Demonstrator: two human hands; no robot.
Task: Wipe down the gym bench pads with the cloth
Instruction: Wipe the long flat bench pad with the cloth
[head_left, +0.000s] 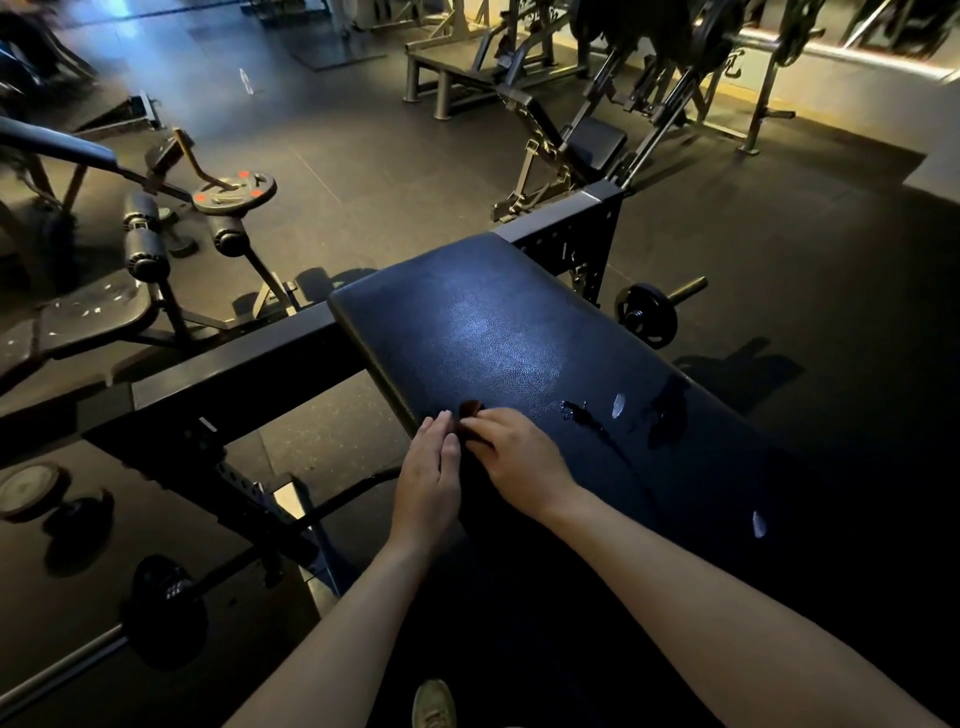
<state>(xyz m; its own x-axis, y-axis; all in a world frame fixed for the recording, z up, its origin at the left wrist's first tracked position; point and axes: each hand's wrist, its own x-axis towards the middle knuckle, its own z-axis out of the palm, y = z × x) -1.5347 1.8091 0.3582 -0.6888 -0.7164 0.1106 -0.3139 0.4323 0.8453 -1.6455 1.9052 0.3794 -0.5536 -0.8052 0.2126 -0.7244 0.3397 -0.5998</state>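
At the left edge of a bench pad (493, 332) in a dim gym, a person's right hand (511, 457) pinches a small dark-red cloth (470, 410), bunched against the vinyl. The left hand (428, 473) lies beside it, fingers (435, 427) straight and holding nothing. A wet-looking streak (587, 418) and pale marks (618, 406) sit just to the right, seemingly unwiped. The step would likely go best with the cloth spread flat under the palm and drawn in long overlapping passes toward the streak; left bunched, it risks merely smearing.
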